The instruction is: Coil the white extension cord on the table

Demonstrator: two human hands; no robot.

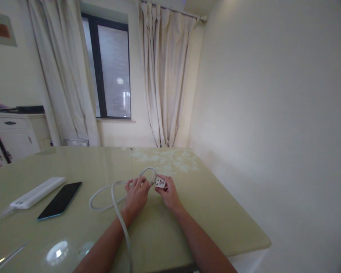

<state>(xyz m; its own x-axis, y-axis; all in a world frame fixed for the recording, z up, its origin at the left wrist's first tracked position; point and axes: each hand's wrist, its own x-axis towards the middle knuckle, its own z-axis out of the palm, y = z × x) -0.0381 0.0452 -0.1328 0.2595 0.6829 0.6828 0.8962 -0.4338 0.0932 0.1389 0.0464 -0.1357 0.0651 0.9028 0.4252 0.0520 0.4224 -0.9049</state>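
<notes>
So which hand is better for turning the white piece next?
Probably the right hand: it holds the white piece, while the left hand is beside it, at the cord.

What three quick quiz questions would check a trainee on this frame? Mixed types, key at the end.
1. Multiple choice. The right hand holds: (a) a spoon; (b) a white piece with dark holes; (c) a mug.
2. True or false. The black phone lies between the long white bar and the left hand.
3. Fill in. In this view, the pale cable crosses in front of the left ____.

Key: 1. b; 2. true; 3. forearm.
</notes>
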